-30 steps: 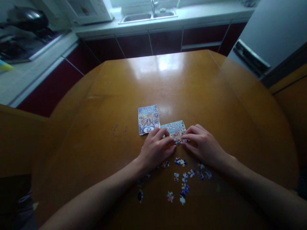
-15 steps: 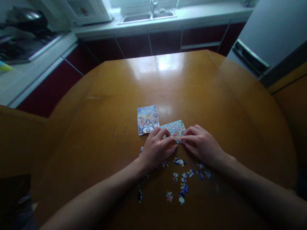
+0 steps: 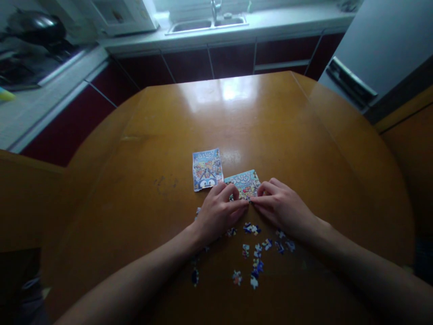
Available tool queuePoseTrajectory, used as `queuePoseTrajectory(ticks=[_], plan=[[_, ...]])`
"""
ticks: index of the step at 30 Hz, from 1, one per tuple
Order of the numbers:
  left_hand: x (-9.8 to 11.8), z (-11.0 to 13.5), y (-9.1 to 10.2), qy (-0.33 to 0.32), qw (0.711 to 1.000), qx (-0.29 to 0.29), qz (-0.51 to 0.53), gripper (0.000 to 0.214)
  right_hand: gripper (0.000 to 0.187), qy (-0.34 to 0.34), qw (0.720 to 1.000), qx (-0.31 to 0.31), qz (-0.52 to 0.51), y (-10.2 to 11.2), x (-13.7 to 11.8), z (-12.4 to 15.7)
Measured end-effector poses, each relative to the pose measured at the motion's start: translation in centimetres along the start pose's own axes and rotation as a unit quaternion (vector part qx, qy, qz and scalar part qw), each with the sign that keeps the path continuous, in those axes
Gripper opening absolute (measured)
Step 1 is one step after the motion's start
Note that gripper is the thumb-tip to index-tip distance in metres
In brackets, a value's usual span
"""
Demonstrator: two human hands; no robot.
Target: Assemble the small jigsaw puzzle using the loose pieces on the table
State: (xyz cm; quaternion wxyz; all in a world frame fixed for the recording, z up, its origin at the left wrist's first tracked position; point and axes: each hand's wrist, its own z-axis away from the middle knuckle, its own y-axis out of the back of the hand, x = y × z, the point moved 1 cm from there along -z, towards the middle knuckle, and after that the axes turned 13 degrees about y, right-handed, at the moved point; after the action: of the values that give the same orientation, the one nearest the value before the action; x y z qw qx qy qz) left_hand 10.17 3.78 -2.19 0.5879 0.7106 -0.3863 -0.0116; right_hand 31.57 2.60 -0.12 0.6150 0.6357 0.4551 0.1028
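A partly joined jigsaw puzzle (image 3: 242, 181) with a light blue top strip and a colourful crowd below lies on the table. My left hand (image 3: 221, 211) is closed at its lower left edge, with thumb and forefinger pressed on the bottom border. From the other side my right hand (image 3: 284, 206) pinches the same border, its fingertips almost meeting those of the left. Both hands cover parts of the puzzle's lower edge. Touching or just beside the left knuckles is a reference picture sheet (image 3: 207, 167) with matching lettering. Loose jigsaw pieces (image 3: 252, 229) lie nearer to me.
Several more pieces, among them a blue cluster (image 3: 257, 266) and a reddish single piece (image 3: 237, 277), are scattered below the hands. The wooden table (image 3: 162, 122) is broad with rounded ends. Beyond it are a counter with a sink (image 3: 192, 25), a stove and a fridge (image 3: 389, 45).
The fingertips of both hands have drawn closer together at the puzzle's lower border, which they now cover more. The sheet and loose pieces stay put; the view has shifted slightly.
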Motion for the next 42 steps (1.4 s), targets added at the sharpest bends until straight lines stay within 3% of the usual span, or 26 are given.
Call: queuePoseTrajectory(ticks=[16, 21, 25, 28, 32, 39, 42], plan=[[0.2, -0.1, 0.0, 0.001, 1.0, -0.023, -0.013, 0.014, 0.021, 0.022, 0.998, -0.026, 0.046, 0.1, -0.3, -0.1], [0.5, -0.3, 0.2, 0.022, 0.999, -0.049, 0.003, 0.017, 0.018, -0.022, 0.998, 0.053, -0.028, 0.1, 0.4, 0.0], [0.4, -0.3, 0.7, 0.044, 0.999, -0.018, 0.013, 0.022, 0.019, -0.04, 0.995, 0.09, -0.023, 0.3, 1.2, 0.1], [-0.1, -0.1, 1.0, 0.067, 0.998, 0.017, -0.004, 0.016, 0.025, -0.004, 0.998, 0.066, -0.008, 0.2, 1.3, 0.1], [-0.8, 0.0, 1.1, 0.081, 0.996, 0.016, -0.017, 0.019, 0.032, 0.038, 0.999, 0.019, 0.021, -0.1, 1.1, 0.1], [-1.0, -0.1, 1.2, 0.085, 0.996, 0.033, -0.007, 0.019, 0.029, 0.009, 0.998, 0.002, 0.059, 0.3, 0.5, 0.3], [-0.8, 0.1, 1.3, 0.054, 0.998, 0.03, -0.001, 0.02, 0.029, 0.004, 0.998, 0.012, 0.055, 0.6, 0.4, 0.4]])
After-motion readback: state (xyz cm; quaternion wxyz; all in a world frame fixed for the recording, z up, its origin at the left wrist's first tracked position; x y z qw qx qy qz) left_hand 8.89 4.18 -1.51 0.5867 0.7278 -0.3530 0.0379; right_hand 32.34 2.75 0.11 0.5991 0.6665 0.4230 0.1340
